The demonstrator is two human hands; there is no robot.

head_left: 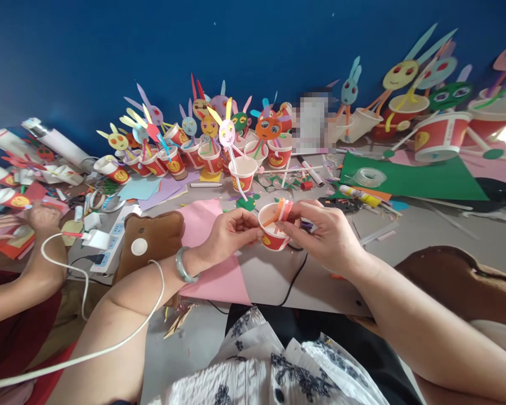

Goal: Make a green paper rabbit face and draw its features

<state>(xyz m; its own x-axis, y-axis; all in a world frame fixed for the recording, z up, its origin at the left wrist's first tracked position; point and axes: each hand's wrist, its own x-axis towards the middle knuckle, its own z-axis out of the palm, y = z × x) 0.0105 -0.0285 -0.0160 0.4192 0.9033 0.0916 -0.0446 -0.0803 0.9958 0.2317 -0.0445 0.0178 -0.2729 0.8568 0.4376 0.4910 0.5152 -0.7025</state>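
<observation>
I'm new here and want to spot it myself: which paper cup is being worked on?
Start at the pink paper sheet on the grey table. Just beside its right edge, both hands hold a small red-and-white paper cup, left hand and right hand. Unlike the finished cups behind, it has no bunny face, only orange and pink strips at its rim.

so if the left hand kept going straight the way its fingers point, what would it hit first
The left hand points right, at the red paper cup that its fingertips already touch, so the cup comes first. Just beyond it is the right hand, which holds the orange paper strips at the cup's rim.
</observation>
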